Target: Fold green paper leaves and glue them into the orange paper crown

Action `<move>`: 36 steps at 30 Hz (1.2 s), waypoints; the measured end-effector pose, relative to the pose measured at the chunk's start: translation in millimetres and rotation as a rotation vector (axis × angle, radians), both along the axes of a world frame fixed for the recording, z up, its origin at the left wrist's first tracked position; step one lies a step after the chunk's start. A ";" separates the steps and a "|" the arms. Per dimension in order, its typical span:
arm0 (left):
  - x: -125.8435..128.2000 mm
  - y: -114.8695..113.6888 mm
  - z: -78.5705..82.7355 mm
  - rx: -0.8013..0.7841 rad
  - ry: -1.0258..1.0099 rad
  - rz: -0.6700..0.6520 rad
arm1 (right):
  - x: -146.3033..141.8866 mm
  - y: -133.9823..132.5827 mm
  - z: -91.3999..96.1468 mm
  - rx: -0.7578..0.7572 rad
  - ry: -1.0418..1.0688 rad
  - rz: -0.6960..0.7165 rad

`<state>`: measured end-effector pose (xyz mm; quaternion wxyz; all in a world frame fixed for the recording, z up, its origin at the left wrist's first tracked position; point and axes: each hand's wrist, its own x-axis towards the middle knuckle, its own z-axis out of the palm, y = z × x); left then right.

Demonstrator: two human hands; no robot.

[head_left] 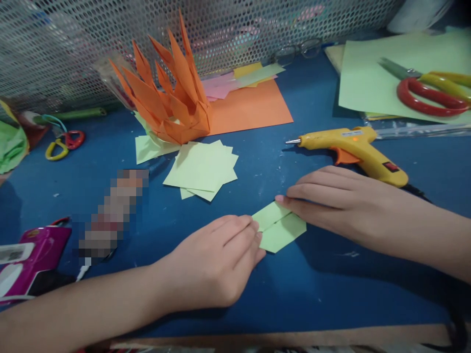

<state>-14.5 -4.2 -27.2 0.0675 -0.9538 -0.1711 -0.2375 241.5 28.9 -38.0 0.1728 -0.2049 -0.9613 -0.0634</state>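
A folded piece of light green paper (pixel 283 230) lies on the blue tabletop, with creased flaps meeting along a slanting line. My left hand (pixel 217 260) grips its left end, fingers pressed together. At the paper's upper right, my right hand (pixel 331 206) touches the edge, its fingers stretched and close together; its thumb is partly hidden. Just beyond sits a fanned stack of light green paper squares (pixel 202 169). Behind that stack stands a folded orange paper piece (pixel 172 103) with several upright pointed petals. Above my right hand lies a yellow glue gun (pixel 346 139), nozzle facing left.
Large scissors (pixel 430 93) rest on green sheets (pixel 364 73) at the far right. Small scissors (pixel 64 142) lie at the left, above a magenta device (pixel 40 260) with a cable. An orange sheet (pixel 253 108) and eyeglasses (pixel 298 51) are near the perforated metal panel (pixel 235 29) at the back.
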 end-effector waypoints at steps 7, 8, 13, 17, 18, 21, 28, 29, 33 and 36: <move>-3.1 0.6 -0.4 0.002 0.037 -0.011 | 3.4 5.8 1.9 -0.025 0.006 0.066; -3.5 0.6 0.1 0.003 0.061 -0.012 | 3.7 6.3 1.7 -0.014 0.008 0.075; -2.4 0.4 1.4 0.015 0.103 -0.021 | 3.3 8.4 4.0 0.023 -0.038 0.084; -0.5 0.5 -1.1 -0.035 0.096 0.011 | 0.4 9.1 11.2 0.062 -0.065 0.106; -0.3 0.6 -1.9 -0.052 0.106 0.019 | -0.4 9.0 12.8 0.071 -0.076 0.108; -0.3 1.1 -3.6 -0.106 0.143 0.026 | -1.9 7.9 16.1 0.091 -0.082 0.096; 0.0 1.4 -0.8 -0.078 0.153 0.002 | -2.2 5.8 17.7 0.061 -0.112 0.086; 0.0 1.3 -0.3 -0.066 0.154 -0.004 | -2.3 6.0 17.4 0.062 -0.102 0.087; -0.2 0.8 0.8 -0.039 0.151 -0.018 | -1.0 6.2 13.6 0.080 -0.090 0.100; -0.2 0.6 0.8 -0.033 0.149 -0.017 | 1.6 5.0 10.9 0.104 -0.069 0.096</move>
